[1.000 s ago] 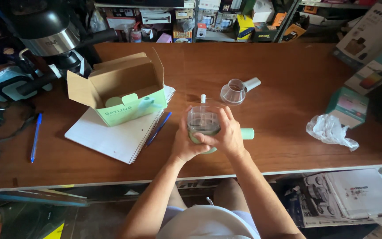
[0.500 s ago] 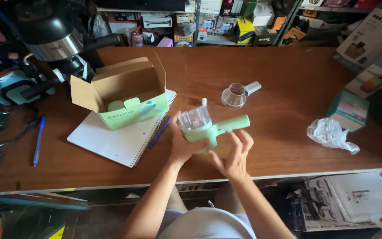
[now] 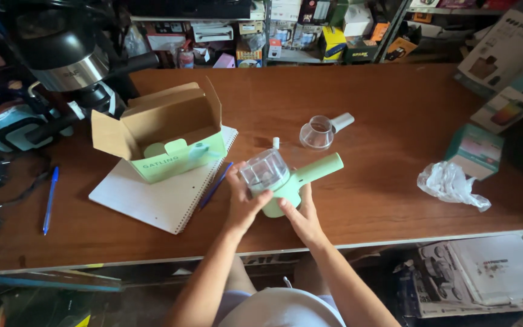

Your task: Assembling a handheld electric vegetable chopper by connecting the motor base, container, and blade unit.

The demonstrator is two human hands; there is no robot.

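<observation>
Head view shows your left hand wrapped around the clear cup end of a pale green handheld chopper at frame centre, just above the wooden table. Your right hand supports its green base from below, fingers curled against it; the handle points right. Upper left of it, an open cardboard box with a green front sits on a spiral notebook, holding a green insert. A teal carton lies far right beside crumpled plastic.
</observation>
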